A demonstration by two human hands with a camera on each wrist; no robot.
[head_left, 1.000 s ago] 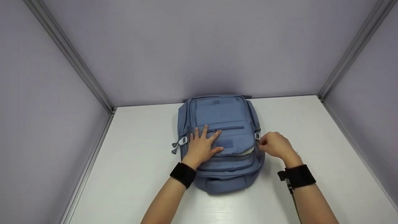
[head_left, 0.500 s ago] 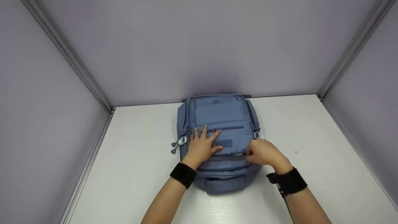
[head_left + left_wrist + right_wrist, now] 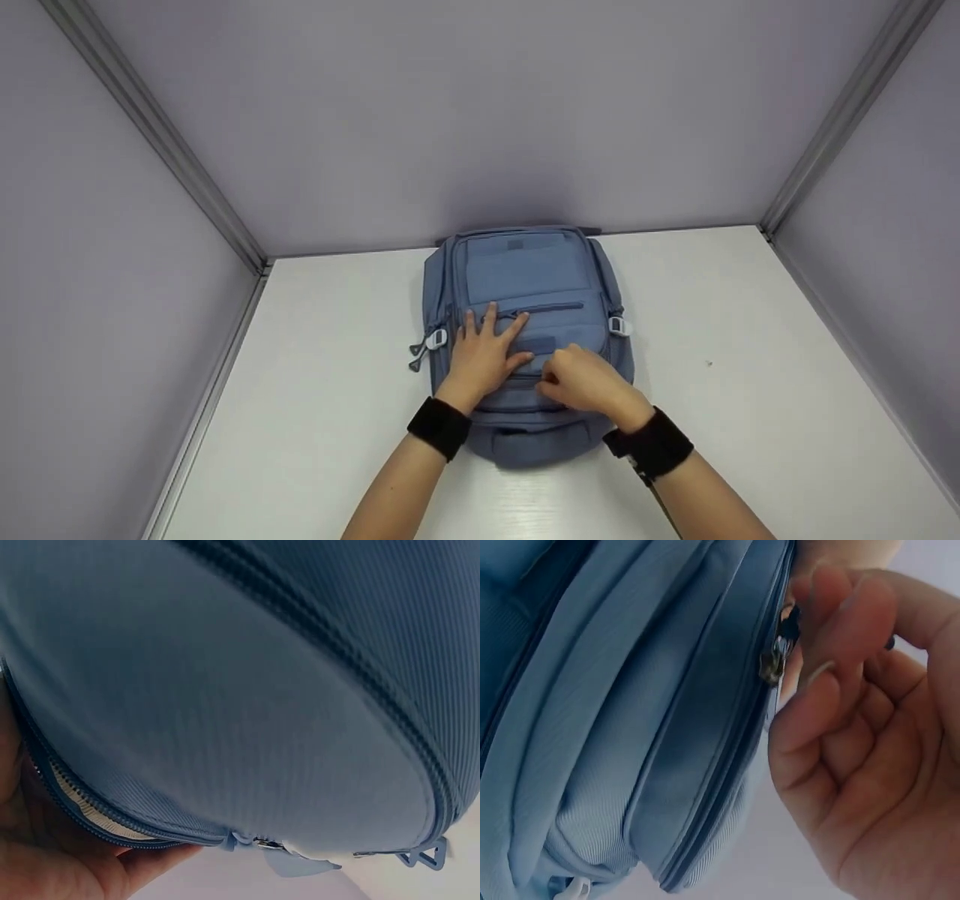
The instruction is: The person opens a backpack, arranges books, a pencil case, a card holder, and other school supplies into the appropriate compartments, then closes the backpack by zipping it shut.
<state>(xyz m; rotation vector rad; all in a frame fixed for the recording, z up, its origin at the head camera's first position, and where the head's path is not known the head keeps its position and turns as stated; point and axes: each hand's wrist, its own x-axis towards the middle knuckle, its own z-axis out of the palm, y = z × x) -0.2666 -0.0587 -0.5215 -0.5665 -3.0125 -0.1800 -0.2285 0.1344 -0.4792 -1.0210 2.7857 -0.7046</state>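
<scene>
A blue backpack (image 3: 529,274) lies front up on the white table. My left hand (image 3: 480,364) rests on its front with fingers spread, touching the fabric. In the left wrist view, cream lining (image 3: 97,814) shows in an unzipped stretch of the front pocket beside that hand. Low on the bag's front, my right hand (image 3: 589,381) is curled at the pocket's zipper, right beside my left thumb. The right wrist view has its fingers pinching the pull of a metal zipper slider (image 3: 771,666); the zipper track below the slider is closed.
White buckles (image 3: 437,339) sit on both sides of the bag, with dark zipper pulls (image 3: 415,358) hanging at the left. A tiny scrap (image 3: 709,364) lies on the table (image 3: 337,390) to the right. Grey walls (image 3: 517,112) enclose the back and sides.
My right hand has moved left along the pocket's zipper, from the bag's right side to near my left hand. The gap at the pocket's right end has closed. My left hand stays put.
</scene>
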